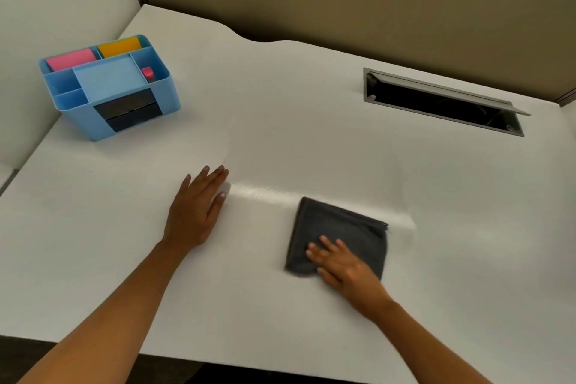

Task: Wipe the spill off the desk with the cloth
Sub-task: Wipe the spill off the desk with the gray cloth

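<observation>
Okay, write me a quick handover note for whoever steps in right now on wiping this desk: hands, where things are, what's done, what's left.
Left hand: flat on the desk, palm down, holding nothing, apart from the cloth.
Right hand: fingers spread, pressing on the near part of the dark grey cloth.
Cloth: folded, lying flat on the desk in front of the person, right of centre.
Done: wiping appears under way; a shiny streak runs on the desk from near the left hand's fingertips to past the cloth's far edge.
Left: probably wipe over that streak; whether it is wet I cannot tell.
Blue organiser stands far left, clear of the work.
</observation>
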The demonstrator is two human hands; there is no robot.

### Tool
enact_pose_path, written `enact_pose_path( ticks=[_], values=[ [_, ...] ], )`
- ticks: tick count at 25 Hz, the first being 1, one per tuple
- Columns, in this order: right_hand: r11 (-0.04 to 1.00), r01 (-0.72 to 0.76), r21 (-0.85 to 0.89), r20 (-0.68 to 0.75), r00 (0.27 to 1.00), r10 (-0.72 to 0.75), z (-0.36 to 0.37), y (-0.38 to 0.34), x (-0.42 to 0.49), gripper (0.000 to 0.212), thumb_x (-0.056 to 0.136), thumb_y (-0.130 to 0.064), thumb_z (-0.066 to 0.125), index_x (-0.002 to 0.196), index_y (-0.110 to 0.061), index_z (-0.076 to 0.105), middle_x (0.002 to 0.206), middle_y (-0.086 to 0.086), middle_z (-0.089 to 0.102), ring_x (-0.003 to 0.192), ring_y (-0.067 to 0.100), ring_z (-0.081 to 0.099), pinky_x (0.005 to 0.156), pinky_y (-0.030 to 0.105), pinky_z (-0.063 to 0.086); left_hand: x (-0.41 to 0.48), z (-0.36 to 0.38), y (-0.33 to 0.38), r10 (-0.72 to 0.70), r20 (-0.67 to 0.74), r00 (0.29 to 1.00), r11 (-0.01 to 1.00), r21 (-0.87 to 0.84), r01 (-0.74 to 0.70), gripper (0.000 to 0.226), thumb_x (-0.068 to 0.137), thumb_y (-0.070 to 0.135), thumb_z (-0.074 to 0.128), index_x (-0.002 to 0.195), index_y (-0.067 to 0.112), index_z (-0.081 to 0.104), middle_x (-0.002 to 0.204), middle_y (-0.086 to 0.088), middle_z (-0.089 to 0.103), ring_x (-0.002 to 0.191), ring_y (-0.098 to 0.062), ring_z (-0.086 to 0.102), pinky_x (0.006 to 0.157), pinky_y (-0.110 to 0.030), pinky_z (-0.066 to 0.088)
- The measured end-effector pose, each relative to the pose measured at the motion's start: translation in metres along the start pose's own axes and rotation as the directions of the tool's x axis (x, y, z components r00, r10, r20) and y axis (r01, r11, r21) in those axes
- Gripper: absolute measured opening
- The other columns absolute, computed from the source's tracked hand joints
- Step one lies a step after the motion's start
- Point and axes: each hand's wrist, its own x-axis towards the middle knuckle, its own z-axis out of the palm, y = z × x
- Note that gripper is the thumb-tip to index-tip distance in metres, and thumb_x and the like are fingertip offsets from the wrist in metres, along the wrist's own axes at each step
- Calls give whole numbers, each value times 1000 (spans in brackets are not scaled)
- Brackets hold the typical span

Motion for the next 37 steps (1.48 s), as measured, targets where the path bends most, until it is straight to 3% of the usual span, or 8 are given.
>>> enact_pose_path(
  ticks=[7,13,17,21,24,27,33,37],
  values=[
    [833,-497,244,-175,822,542,-28,40,40,40,97,-31,45,137,-32,42,143,-21,23,140,8,6,114,30,15,23,-5,30,83,112,990,996,4,-84,58,98,52,17,147,25,32,156,9,27,148,-14,10,121,-43,6],
    [978,-156,137,-30,986,162,27,-48,78,41,100,-29,39,139,-19,40,149,-5,36,144,11,13,114,18,-9,37,8,75,167,191,967,986,-16,-167,56,98,50,18,147,25,34,153,7,35,148,-15,11,121,-44,3],
    [977,28,211,89,995,-47,28,-36,18,39,101,-36,35,139,-28,40,146,-16,37,142,1,17,118,19,-1,36,10,83,135,170,976,987,-113,-117,52,99,50,26,146,29,33,154,11,33,148,-9,5,122,-43,0],
    [941,-223,255,-95,963,254,-14,40,-38,40,94,-19,53,130,-34,49,137,-20,47,135,6,36,117,20,10,35,3,74,83,100,992,983,-172,-66,49,99,48,31,144,29,38,151,13,37,147,-8,6,121,-38,-3],
    [791,-476,384,-220,785,579,-49,91,-33,43,93,-21,54,123,-51,47,137,-29,38,138,-2,25,116,31,17,36,3,77,63,111,992,981,-191,-41,47,100,45,34,143,28,40,150,11,39,147,-8,7,121,-40,-1],
    [705,-593,389,-268,659,703,-55,101,14,35,96,-29,50,128,-39,51,143,-15,36,143,22,20,112,35,22,41,13,93,94,145,985,977,-204,-64,50,99,48,31,143,29,40,151,12,37,147,-6,6,121,-40,-1],
    [919,-303,254,-130,931,342,-9,33,37,40,98,-33,42,138,-31,41,146,-13,40,143,5,19,118,22,4,46,35,114,152,231,961,968,-231,-98,50,99,50,29,145,32,35,154,13,32,145,-1,1,120,-34,-2],
    [957,-189,221,-34,979,201,-25,58,-19,40,97,-37,42,137,-35,41,143,-19,43,140,4,25,118,21,7,52,30,104,128,198,972,967,-243,-78,51,98,54,26,144,34,35,153,16,32,146,0,1,121,-37,1]
  ],
)
